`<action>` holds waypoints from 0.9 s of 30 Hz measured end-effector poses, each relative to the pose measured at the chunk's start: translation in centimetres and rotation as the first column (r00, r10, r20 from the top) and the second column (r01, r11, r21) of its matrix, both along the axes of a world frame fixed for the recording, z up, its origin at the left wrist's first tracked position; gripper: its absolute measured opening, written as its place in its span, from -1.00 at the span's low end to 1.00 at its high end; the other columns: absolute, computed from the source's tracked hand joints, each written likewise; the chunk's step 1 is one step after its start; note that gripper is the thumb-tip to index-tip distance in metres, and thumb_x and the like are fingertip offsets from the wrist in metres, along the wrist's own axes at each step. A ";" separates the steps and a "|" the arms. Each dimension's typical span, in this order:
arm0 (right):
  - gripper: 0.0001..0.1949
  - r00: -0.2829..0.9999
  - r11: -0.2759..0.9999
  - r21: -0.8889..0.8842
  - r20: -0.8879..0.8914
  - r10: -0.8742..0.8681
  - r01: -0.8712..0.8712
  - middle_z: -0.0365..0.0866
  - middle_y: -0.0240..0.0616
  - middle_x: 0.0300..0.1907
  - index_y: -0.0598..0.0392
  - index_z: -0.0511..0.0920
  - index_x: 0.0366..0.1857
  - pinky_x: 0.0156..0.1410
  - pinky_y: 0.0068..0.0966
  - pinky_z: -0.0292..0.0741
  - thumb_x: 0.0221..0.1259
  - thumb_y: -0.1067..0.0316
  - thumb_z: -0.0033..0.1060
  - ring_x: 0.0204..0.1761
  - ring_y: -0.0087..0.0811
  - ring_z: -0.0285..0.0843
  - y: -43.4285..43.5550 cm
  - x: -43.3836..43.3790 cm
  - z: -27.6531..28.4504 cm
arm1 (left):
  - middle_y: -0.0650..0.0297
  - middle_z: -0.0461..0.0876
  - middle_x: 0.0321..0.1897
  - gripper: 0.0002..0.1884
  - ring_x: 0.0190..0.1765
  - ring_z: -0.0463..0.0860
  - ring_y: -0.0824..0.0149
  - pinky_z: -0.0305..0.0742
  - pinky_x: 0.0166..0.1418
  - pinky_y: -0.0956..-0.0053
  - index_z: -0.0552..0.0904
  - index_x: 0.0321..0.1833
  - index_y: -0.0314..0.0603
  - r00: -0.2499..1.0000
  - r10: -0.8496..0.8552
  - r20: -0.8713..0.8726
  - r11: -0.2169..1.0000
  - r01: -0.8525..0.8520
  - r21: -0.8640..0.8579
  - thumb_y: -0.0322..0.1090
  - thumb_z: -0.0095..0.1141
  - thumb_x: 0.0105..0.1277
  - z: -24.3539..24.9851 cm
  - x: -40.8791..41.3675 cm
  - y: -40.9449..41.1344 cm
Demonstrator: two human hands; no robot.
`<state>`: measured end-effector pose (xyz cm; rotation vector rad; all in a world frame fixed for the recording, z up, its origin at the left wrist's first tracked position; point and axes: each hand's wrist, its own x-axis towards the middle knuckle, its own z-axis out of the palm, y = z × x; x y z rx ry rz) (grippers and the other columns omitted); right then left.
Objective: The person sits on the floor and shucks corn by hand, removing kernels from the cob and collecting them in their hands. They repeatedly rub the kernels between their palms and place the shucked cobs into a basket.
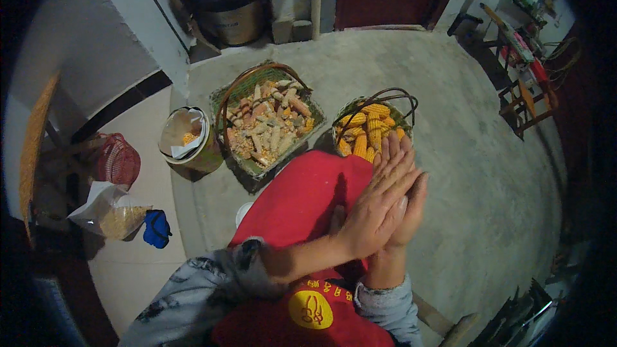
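Observation:
My left hand [373,217] lies across my right hand [409,212], palm to palm, above my lap; no object shows between them. A red apron [308,193] with a yellow emblem covers my lap. Just beyond my fingertips stands a round basket [411,130] of yellow corn cobs [374,130], with dark handles. To its left is a larger rectangular basket [315,142] with a brown arched handle, holding stripped corncobs [274,137] and loose kernels [246,144].
Left of the baskets stands a bucket [195,166] with a white liner and some corn. Farther left are a red mesh bag [118,161], a clear plastic bag of kernels [118,219] and a blue pouch [156,229]. A wooden chair [528,103] stands at the right.

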<state>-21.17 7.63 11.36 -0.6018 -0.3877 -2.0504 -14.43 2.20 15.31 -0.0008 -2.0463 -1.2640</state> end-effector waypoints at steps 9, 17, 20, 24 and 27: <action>-0.46 0.919 0.771 0.500 -0.232 -0.320 0.394 0.00 -0.15 0.42 0.19 -0.01 0.38 0.50 -0.41 -0.15 0.47 0.05 -0.61 0.45 -0.30 -0.10 0.0 1.8 3.2 | -0.08 0.12 0.38 -0.55 0.45 0.04 -0.05 -0.14 0.48 0.12 0.33 0.26 -0.39 1.000 -0.002 0.019 0.999 0.001 0.032 -0.30 -0.25 0.35 -0.5 0.1 0.9; -0.51 0.966 0.864 0.442 -0.021 -0.258 0.240 0.11 -0.17 0.36 0.17 0.12 0.34 0.43 -0.38 0.01 0.47 0.09 -0.50 0.39 -0.31 0.04 0.1 2.5 3.1 | -0.06 0.10 0.39 -0.51 0.45 0.02 -0.06 -0.15 0.48 0.11 0.29 0.30 -0.35 0.999 -0.014 0.046 0.999 0.016 -0.050 -0.28 -0.25 0.35 0.2 -0.1 0.1; -0.54 0.980 0.982 0.170 0.167 -0.107 0.078 0.26 -0.17 0.30 0.15 0.24 0.29 0.35 -0.36 0.20 0.48 0.09 -0.42 0.31 -0.32 0.21 0.0 1.2 1.6 | -0.06 0.10 0.39 -0.49 0.45 0.03 -0.05 -0.15 0.48 0.11 0.26 0.32 -0.35 0.998 0.002 0.063 0.999 0.000 -0.040 -0.25 -0.27 0.35 -0.2 0.0 0.0; -0.47 0.879 0.551 0.720 -0.174 -0.445 0.422 0.02 -0.14 0.42 0.21 0.04 0.37 0.50 -0.35 -0.07 0.43 0.11 -0.49 0.43 -0.22 -0.02 -0.3 4.5 2.6 | -0.05 0.11 0.39 -0.41 0.46 0.05 0.03 -0.14 0.48 0.20 0.15 0.38 -0.35 0.991 0.083 0.106 0.988 -0.068 -0.141 -0.05 -0.37 0.42 -0.2 -1.3 -1.7; -0.49 0.916 0.679 0.677 0.019 -0.400 0.283 0.03 -0.10 0.41 0.22 0.08 0.35 0.50 -0.32 -0.05 0.41 0.15 -0.47 0.43 -0.19 -0.02 -0.6 3.9 3.3 | -0.01 0.12 0.38 -0.39 0.46 0.05 0.12 -0.12 0.48 0.29 0.15 0.37 -0.39 0.983 -0.090 -0.157 0.891 0.150 0.428 -0.03 -0.39 0.43 0.0 -1.0 -1.5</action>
